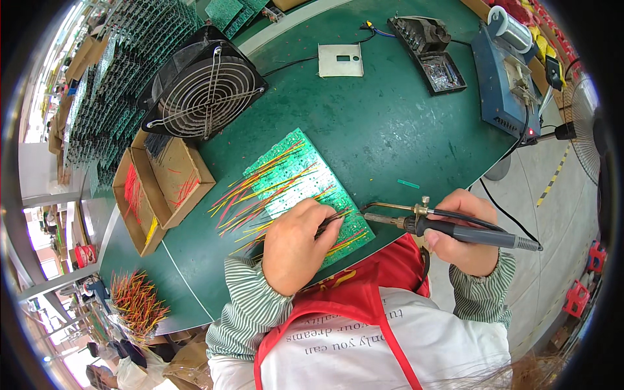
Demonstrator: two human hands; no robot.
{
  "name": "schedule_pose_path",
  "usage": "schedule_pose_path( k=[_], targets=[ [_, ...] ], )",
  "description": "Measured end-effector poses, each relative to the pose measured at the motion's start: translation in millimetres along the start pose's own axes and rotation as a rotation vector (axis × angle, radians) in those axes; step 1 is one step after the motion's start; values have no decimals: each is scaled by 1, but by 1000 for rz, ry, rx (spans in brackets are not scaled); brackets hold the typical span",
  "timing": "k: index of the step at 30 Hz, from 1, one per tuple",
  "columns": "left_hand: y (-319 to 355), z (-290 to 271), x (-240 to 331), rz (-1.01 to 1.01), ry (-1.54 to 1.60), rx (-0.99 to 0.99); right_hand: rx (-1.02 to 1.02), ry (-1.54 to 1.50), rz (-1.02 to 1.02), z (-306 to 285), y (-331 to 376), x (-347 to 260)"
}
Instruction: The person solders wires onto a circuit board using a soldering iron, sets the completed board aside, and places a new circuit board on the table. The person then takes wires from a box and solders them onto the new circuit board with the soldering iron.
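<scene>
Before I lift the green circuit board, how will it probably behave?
The green circuit board is probably stiff, because it lies flat with straight edges. Its red and yellow wires would likely sway, being thin and loose at their outer ends. They might also snag, since many stick out past its left edge.

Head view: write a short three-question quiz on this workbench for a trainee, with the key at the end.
1. Which hand grips the soldering iron? A: the left; B: the right; C: both together.
2. True or false: the divided cardboard box holds both red wires and yellow wires.
3. Fill in: as the picture shows it, the black square-framed fan is to the upper ____ of the green circuit-board panel.

Key: 1. B, the right hand. 2. True. 3. left.
</scene>
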State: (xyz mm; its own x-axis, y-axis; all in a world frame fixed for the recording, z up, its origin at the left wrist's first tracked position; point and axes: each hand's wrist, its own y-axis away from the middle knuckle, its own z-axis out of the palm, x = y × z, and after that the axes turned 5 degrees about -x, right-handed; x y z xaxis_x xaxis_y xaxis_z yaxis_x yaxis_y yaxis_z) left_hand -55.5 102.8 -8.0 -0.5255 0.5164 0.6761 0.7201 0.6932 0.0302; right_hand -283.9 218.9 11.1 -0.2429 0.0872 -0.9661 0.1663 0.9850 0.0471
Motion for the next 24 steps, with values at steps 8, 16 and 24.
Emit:
schedule_pose_path(
  k=[8,16,24],
  targets=[
    [19,-36,1,5,-302,215,-38,98,-96,1,13,-5],
    [71,-27,1,-187,42,-99,-229,-45,-62,35,14,-13],
    [74,-24,-8,-192,83,-115,-244,-19,-116,49,10,-9]
  ],
)
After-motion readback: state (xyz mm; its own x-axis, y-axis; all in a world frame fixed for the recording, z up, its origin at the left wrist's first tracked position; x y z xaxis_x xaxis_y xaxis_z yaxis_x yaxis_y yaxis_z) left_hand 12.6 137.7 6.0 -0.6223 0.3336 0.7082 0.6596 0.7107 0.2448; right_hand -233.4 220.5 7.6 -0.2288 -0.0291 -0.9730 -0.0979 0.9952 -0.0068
